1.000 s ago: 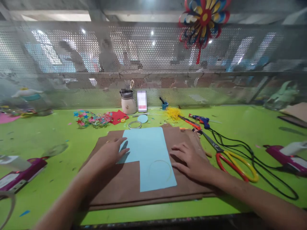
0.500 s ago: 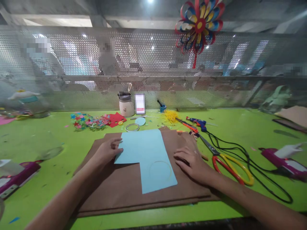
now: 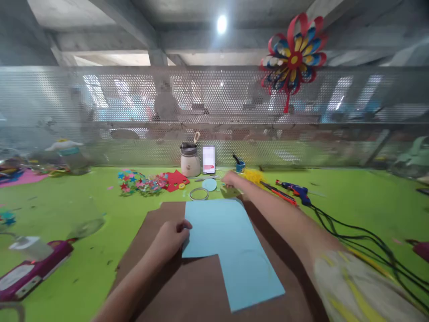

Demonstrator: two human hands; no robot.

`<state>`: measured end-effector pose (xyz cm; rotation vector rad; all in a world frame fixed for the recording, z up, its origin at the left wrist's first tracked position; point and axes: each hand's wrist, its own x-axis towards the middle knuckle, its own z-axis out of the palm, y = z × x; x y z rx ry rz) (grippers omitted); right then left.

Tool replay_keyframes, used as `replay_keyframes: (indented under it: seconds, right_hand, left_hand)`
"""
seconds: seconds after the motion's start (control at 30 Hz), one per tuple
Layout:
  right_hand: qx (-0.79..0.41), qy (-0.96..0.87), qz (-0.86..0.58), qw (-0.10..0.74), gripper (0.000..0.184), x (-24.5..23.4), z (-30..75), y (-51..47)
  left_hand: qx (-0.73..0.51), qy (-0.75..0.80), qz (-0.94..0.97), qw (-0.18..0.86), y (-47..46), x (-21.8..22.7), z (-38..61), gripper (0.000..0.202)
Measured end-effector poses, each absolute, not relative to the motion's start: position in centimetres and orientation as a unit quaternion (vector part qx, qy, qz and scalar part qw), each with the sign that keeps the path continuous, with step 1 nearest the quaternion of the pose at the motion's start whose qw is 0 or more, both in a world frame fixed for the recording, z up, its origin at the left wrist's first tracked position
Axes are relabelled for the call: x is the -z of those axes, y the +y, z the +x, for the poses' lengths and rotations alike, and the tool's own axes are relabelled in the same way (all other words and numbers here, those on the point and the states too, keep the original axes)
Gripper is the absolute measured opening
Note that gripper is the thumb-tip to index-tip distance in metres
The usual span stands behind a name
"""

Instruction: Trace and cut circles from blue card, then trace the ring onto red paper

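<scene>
A light blue L-shaped sheet of paper lies on brown cardboard. My left hand holds the sheet's left edge, thumb and curled forefinger closed on it. My right hand is stretched over the far end of the cardboard, fingers bent down at the tabletop. Whatever is in those fingers is too small to make out. Close to it are a light blue paper disc, a ring like a tape roll and yellow shredded strands.
A bottle and a phone stand by the perforated screen. Star trimmings and red paper lie left of centre. To the right are a glue gun and its black cables; a purple power strip sits left.
My right hand has left the cardboard beside the blue paper and reached forward to the back of the table. My left hand stays at the paper's left edge. The view has tilted up.
</scene>
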<state>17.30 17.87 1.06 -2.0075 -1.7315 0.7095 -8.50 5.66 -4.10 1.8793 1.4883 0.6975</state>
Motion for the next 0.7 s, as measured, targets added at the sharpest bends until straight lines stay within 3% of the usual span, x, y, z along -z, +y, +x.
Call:
replay_keyframes:
  seconds: [0.17,0.4,0.5,0.6,0.7]
  right_hand:
    - [-0.371,-0.542,-0.725,0.205,0.035,0.2,14.1,21.0]
    - [-0.439,-0.471,-0.691,0.330,0.036,-0.9,16.9,19.7]
    - [-0.451,-0.452,-0.660,0.396,0.031,-2.1,20.4,15.5]
    - [-0.475,-0.439,-0.620,0.444,0.009,-1.9,22.7,8.7]
    - [-0.518,-0.435,-0.582,0.452,0.013,0.3,22.8,1.7]
  left_hand:
    - [-0.238,0.575,0.730,0.283,5.5,4.1,-8.5,0.030]
    - [-0.190,0.581,0.747,0.262,5.5,4.1,-8.9,0.031]
    - [-0.169,0.579,0.761,0.240,5.4,3.9,-9.1,0.030]
    - [-0.145,0.577,0.776,0.209,4.9,3.4,-9.2,0.028]
    - [-0.127,0.594,0.776,0.168,4.1,1.9,-9.3,0.031]
